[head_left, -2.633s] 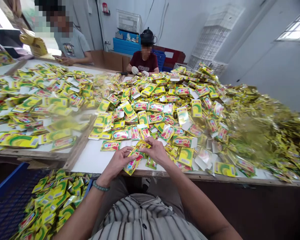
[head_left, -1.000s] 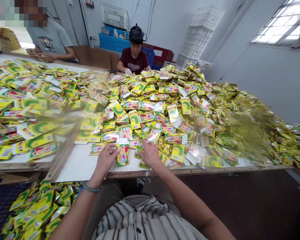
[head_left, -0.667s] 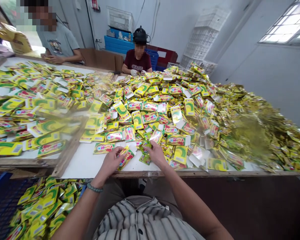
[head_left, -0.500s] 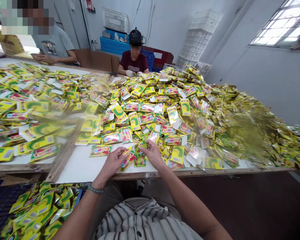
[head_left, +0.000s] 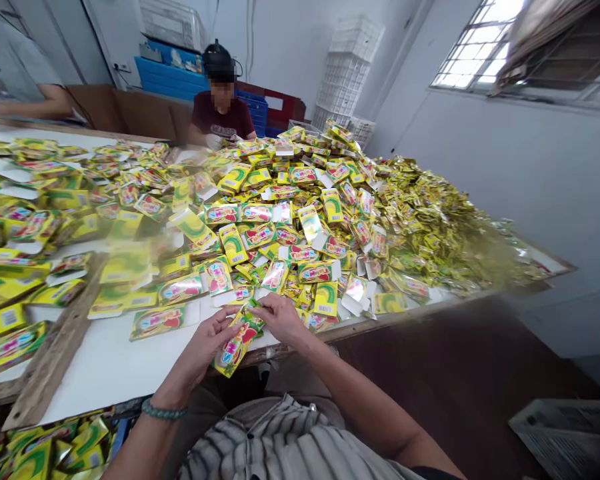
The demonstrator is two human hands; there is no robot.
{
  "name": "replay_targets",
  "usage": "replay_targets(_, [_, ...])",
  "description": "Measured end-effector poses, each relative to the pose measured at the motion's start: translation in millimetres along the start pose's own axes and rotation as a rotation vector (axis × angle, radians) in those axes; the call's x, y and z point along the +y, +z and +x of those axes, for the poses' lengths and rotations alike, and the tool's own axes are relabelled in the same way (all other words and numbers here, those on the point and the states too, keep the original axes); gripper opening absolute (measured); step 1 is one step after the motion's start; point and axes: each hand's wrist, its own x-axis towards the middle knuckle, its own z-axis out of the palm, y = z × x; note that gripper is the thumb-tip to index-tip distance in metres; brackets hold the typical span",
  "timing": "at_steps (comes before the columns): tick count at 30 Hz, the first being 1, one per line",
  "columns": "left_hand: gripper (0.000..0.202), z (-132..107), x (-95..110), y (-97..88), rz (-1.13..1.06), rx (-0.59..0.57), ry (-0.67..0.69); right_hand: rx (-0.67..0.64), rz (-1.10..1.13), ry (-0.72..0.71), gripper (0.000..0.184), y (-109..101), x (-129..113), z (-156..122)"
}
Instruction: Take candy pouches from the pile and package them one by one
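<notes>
My left hand (head_left: 204, 343) is closed around a small printed candy box (head_left: 233, 350), yellow and green with pink and blue lettering, tilted over the table's front edge. At the box's upper end, my right hand (head_left: 281, 320) pinches a green candy packet (head_left: 253, 308). The fingers partly hide how far the packet is inside the box. Just beyond my hands, a heap of similar flat boxes (head_left: 233, 243), several with white flaps standing open, covers the white tabletop (head_left: 113, 363). One box (head_left: 157, 321) lies left of my left hand.
Shiny yellow-green packets (head_left: 425, 213) are piled on the right. A wooden strip (head_left: 63, 347) divides the table at left. Below it, a crate holds more boxes (head_left: 60, 450). Across the table sits a person (head_left: 223, 120); another person's arm (head_left: 25, 107) shows at far left.
The view has swung to the right. The candy box has come closer to me, past the table edge, and the green packet has moved from beside the box to its upper end.
</notes>
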Motion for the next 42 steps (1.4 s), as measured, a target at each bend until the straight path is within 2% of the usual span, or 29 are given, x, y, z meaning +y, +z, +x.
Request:
replay_targets(4, [0.063,0.1,-7.1,8.7,-0.071,-0.023,-0.026,-0.118,-0.189,-0.059,0.030,-24.0,3.3,-8.6])
replay_targets(6, [0.064,0.4,-7.8,11.6,-0.101,-0.018,-0.031,-0.097,-0.263,-0.066,0.023,-39.3,10.3,-5.8])
replay_targets(9, [0.063,1.0,-6.9,12.8,-0.120,0.019,-0.035,-0.015,-0.555,-0.083,0.026,-58.9,26.1,7.3])
replay_targets(11, [0.058,0.8,-6.5,11.9,-0.125,0.046,-0.021,-0.039,-0.750,-0.108,0.024,-65.9,36.9,17.0])
replay_targets(14, [0.055,-1.3,-6.0,8.9,-0.144,0.085,-0.002,-0.066,-0.813,-0.151,0.021,-68.7,48.1,25.2])
replay_targets(16, [0.060,-2.8,-5.5,6.3,-0.151,0.132,-0.007,0.028,-0.741,-0.148,0.023,-68.8,51.1,26.0])
replay_targets(18, [0.064,-3.1,-5.3,3.8,-0.146,0.172,0.001,0.196,-0.552,-0.123,0.026,-68.2,49.8,24.5])
replay_targets(20, [0.066,-1.8,-6.0,1.9,-0.128,0.193,0.030,0.322,-0.223,-0.067,0.028,-64.6,43.3,21.8])
replay_targets(21, [0.066,-0.8,-6.7,1.4,-0.114,0.194,0.047,0.330,-0.027,-0.025,0.027,-61.1,38.2,20.1])
replay_targets(24, [0.067,0.7,-9.1,0.6,-0.062,0.181,0.076,0.158,0.448,0.095,0.032,-44.6,20.5,15.7])
replay_targets(26, [0.068,-0.6,-9.9,-0.4,-0.022,0.168,0.080,0.023,0.588,0.133,0.035,-33.1,11.1,13.7])
replay_targets(30, [0.069,-7.3,-9.9,-5.0,0.036,0.149,0.082,-0.053,0.611,0.157,0.036,-22.1,3.7,11.9])
replay_targets(35, [0.064,-11.6,-10.5,-9.1,0.057,0.147,0.101,-0.139,0.514,0.039,0.028,-21.1,2.4,14.0])
replay_targets(42, [0.062,-11.8,-9.4,-8.1,0.073,0.135,0.104,-0.139,0.500,0.060,0.025,-23.5,3.2,11.4])
